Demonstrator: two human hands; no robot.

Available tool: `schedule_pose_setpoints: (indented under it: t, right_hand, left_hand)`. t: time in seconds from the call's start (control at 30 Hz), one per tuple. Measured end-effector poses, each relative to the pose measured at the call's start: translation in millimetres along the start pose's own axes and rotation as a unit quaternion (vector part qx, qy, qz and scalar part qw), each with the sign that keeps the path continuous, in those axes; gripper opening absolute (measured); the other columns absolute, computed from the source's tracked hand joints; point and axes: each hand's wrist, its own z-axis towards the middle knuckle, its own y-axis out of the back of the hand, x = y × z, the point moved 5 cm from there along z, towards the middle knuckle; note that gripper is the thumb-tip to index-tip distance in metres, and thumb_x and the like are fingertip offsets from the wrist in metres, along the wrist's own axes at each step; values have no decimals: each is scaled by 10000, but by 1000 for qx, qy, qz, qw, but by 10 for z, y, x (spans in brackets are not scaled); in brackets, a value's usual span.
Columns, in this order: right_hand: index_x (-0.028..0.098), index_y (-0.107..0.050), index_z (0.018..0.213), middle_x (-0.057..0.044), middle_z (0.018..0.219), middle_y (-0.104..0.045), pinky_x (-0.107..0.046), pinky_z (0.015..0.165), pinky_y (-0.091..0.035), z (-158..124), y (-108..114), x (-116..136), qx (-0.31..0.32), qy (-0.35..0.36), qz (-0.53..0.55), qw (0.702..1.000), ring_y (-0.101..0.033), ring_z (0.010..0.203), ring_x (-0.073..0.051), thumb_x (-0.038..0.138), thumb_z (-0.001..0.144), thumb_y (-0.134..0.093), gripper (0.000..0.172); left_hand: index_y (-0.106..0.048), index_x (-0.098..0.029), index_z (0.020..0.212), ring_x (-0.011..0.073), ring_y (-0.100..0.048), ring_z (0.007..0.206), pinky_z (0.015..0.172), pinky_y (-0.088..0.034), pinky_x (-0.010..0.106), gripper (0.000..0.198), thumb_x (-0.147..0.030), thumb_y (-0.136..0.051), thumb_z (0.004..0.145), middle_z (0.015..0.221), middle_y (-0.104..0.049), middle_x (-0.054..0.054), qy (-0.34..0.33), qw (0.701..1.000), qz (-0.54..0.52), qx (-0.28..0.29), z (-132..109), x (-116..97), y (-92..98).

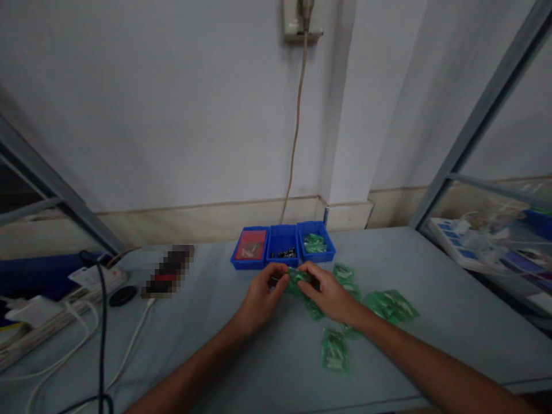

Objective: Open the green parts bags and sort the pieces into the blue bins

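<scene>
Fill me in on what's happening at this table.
A person is handling a small green packet with both bare hands, the left hand and right hand pinching it between them. More green packets lie on the table, around and to the right of the right hand. Beyond the hands, three blue trays stand in a row: the left holds something red, the middle small dark parts, the right some green items.
</scene>
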Motion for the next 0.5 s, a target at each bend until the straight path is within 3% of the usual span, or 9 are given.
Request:
schedule_pose_setpoints:
  t: [0.27, 0.5]
  right_hand:
    - [251, -611, 1242, 15, 867, -523, -291, 715, -431, 5, 70, -90, -61, 3, 43, 997, -520, 790, -179, 410, 1032, -606, 263]
    - [248, -563, 1267, -16, 986, -625, -319, 790, -490, 26, 3, -114, -6, -13, 125, 992, -603, 881, -195, 409, 980, -675, 347]
  left_hand:
    - [-716, -142, 1050, 190, -651, 823, 774, -532, 303, 283, -400, -699, 936, 908, -723, 54, 32, 999, -10, 34, 3, 97, -44]
    - [-646, -165, 1045, 174, -653, 801, 747, -565, 307, 321, -470, -677, 954, 935, -687, 45, 31, 999, -36, -4, -11, 47, -28]
